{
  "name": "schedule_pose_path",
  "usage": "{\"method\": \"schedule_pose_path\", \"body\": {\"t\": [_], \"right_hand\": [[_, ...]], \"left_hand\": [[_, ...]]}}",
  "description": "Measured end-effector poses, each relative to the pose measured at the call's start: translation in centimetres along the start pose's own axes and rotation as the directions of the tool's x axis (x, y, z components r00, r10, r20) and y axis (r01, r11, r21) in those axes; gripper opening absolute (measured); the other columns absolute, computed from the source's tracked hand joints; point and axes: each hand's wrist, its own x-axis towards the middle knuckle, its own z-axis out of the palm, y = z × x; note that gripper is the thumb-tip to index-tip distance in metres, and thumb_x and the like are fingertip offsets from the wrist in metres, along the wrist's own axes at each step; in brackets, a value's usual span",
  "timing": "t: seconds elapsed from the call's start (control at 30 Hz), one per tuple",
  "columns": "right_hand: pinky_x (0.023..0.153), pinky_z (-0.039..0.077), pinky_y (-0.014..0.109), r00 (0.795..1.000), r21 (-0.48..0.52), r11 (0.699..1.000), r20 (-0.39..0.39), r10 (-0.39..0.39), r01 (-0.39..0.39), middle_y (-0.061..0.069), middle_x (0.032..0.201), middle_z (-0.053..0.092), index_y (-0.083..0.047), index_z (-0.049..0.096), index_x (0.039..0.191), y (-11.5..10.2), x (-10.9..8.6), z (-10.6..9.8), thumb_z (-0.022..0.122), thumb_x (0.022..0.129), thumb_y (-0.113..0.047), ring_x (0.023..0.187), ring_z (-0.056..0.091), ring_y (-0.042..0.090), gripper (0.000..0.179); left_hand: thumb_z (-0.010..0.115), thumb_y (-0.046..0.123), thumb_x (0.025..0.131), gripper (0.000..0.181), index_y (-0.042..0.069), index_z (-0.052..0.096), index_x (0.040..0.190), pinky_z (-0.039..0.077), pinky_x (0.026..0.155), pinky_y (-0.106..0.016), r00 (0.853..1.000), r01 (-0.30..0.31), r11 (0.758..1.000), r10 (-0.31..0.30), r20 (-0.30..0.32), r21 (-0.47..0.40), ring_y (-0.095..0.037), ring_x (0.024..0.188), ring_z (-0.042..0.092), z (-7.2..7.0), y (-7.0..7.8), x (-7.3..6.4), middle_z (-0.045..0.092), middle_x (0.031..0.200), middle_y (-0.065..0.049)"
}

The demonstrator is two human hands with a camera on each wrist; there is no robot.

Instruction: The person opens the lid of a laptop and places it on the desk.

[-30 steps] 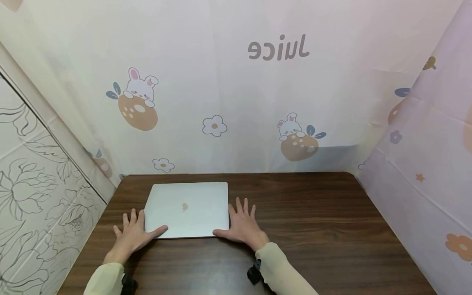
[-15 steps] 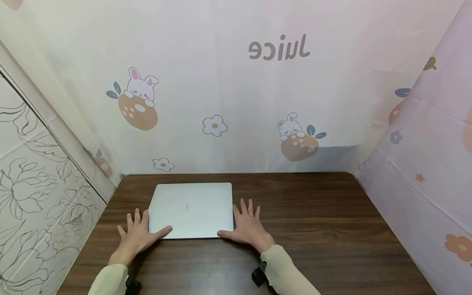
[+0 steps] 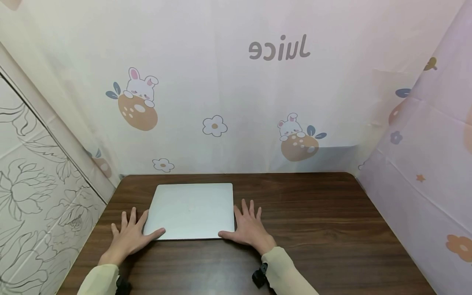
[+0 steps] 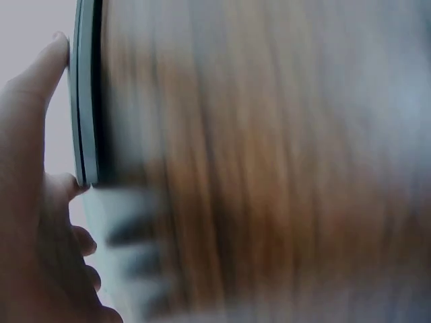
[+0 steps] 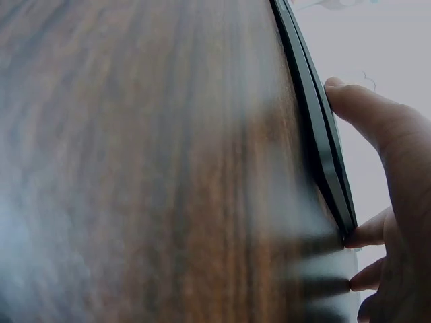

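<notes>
A closed silver laptop lies flat on the dark wood table, left of the middle in the head view. My left hand is at its near left corner, fingers spread, thumb laid on the lid and index finger along the side. At the near right corner, my right hand has its fingers spread too, the thumb on the lid and the index fingertip against the side edge. Both wrist views show the laptop's thin dark front edge close over the table.
Behind the table hangs a pale curtain printed with rabbits and flowers. Another printed curtain borders the right side, and a floral line-drawn panel stands at the left. Black wrist cameras hang below the sleeves.
The laptop slid a little to the right with both hands, mostly in the first half second. Since then my left hand has shifted slightly left, while the right hand has stayed nearly still.
</notes>
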Motion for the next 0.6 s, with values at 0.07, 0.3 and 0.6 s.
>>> {"method": "schedule_pose_path", "body": {"t": [0.07, 0.3, 0.6], "right_hand": [[0.119, 0.008, 0.076, 1.0, 0.006, 1.0, -0.007, 0.001, -0.001, 0.026, 0.169, 0.017, -0.008, 0.038, 0.159, 0.0, -0.1, 0.0, 0.06, 0.077, -0.087, 0.156, 0.004, 0.053, 0.116], [0.118, 0.008, 0.078, 0.999, 0.009, 1.0, -0.026, 0.022, -0.021, 0.026, 0.169, 0.017, -0.01, 0.039, 0.16, -0.2, -0.2, 0.3, 0.059, 0.077, -0.088, 0.156, 0.004, 0.054, 0.115], [0.116, 0.008, 0.079, 0.999, 0.014, 1.0, -0.039, 0.026, -0.026, 0.026, 0.169, 0.018, -0.011, 0.04, 0.159, -0.3, -0.4, 0.2, 0.059, 0.077, -0.088, 0.155, 0.005, 0.056, 0.114]], "left_hand": [[0.056, 0.079, 0.088, 0.11, 0.007, 0.024, 0.164, -0.012, 0.099, -0.09, 1.0, -0.006, 1.0, 0.006, 0.003, 0.011, -0.067, 0.147, -0.009, 0.0, -0.4, 0.1, -0.001, 0.165, -0.04], [0.054, 0.08, 0.088, 0.106, 0.02, 0.016, 0.167, -0.017, 0.099, -0.088, 0.999, -0.011, 1.0, 0.011, 0.033, 0.016, -0.066, 0.147, -0.013, -0.2, -1.4, 0.3, -0.004, 0.167, -0.036], [0.056, 0.077, 0.089, 0.102, 0.021, 0.02, 0.166, -0.015, 0.099, -0.089, 0.998, -0.033, 0.999, 0.032, 0.055, 0.031, -0.066, 0.148, -0.012, -0.5, -1.7, 0.2, -0.002, 0.168, -0.034]]}}
